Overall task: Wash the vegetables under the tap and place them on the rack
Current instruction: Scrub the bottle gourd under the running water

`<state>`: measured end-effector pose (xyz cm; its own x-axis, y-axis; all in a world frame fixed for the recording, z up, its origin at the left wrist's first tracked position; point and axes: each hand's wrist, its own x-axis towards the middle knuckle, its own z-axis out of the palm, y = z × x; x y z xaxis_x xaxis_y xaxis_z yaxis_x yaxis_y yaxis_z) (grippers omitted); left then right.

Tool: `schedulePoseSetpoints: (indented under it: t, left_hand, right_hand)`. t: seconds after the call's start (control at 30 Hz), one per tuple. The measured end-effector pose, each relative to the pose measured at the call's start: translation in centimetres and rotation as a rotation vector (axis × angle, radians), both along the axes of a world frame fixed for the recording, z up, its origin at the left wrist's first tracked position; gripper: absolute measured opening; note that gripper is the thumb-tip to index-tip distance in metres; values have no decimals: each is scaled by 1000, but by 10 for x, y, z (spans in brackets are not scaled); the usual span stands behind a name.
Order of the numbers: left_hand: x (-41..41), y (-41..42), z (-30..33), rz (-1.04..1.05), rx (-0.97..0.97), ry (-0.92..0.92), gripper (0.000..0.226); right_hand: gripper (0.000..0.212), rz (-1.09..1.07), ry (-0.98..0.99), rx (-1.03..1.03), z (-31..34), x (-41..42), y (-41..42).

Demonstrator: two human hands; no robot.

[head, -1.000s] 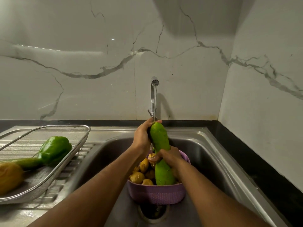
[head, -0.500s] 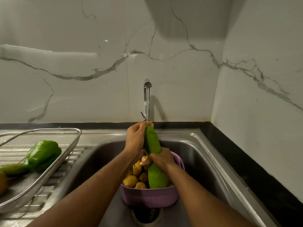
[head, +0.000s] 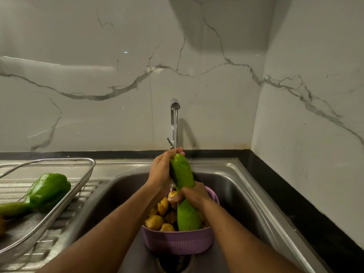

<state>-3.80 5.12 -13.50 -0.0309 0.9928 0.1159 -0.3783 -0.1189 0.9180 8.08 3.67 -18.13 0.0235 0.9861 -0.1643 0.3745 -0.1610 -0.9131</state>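
A long green gourd (head: 182,174) stands nearly upright over the sink (head: 242,186), its top under the running tap (head: 175,115). My left hand (head: 160,173) grips its upper end, fingers curled over the tip. My right hand (head: 194,196) grips its middle. Its lower end sits in a purple basket (head: 177,243) holding several potatoes (head: 155,221). The wire rack (head: 82,174) at the left holds a green capsicum (head: 48,189) and a cucumber (head: 12,208).
Marble walls close in behind and on the right, above a black counter strip (head: 295,194). The rack rests on the ribbed steel drainboard (head: 65,223). The sink drain (head: 175,263) lies below the basket.
Both hands keep hold of the gourd under the stream; the right hand has slid slightly along it. The camera view has shifted a little.
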Motion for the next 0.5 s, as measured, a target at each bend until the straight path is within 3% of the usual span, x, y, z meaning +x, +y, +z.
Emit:
schedulePoseSetpoints:
  t: [0.13, 0.33, 0.5]
  left_hand:
    - [-5, 2, -4, 66, 84, 166, 19]
    - [-3, 3, -2, 265, 30, 235, 24]
    - [-3, 6, -1, 148, 12, 183, 27]
  right_hand:
    - [45, 3, -13, -6, 0, -2, -1]
    - [36, 56, -69, 17, 1, -5, -1]
    - [43, 61, -24, -20, 0, 1, 1]
